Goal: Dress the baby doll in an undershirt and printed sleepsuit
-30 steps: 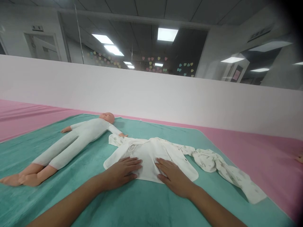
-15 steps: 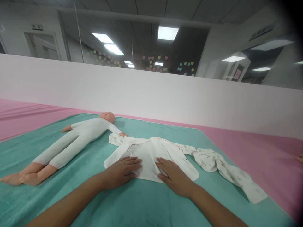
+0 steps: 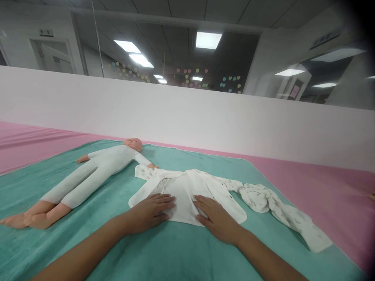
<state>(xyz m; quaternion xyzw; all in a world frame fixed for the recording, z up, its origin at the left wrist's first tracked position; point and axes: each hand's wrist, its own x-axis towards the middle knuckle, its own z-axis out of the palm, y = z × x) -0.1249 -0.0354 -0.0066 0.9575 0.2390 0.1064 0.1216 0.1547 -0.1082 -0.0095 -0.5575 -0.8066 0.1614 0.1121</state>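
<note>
A small white baby shirt (image 3: 183, 187) lies spread open in front of me, its inside facing up and its patterned sleeves stretched to both sides. My left hand (image 3: 152, 210) rests flat on the lower left part of the shirt, fingers out. On the lower right part lies my right hand (image 3: 215, 216), also flat with its fingers extended. Neither hand grips the cloth. To the left a baby doll (image 3: 108, 160) in a white suit lies on its back, one hand touching or close to the shirt's left sleeve. Crumpled patterned baby trousers (image 3: 281, 210) lie at the right sleeve's end.
A teal blanket (image 3: 164, 253) is under everything, over a pink sheet (image 3: 310, 183). Behind runs a low white wall (image 3: 181, 117) below a large window or mirror (image 3: 175, 50) with heart stickers. At the far right edge, part of another person's hand (image 3: 372, 196) shows.
</note>
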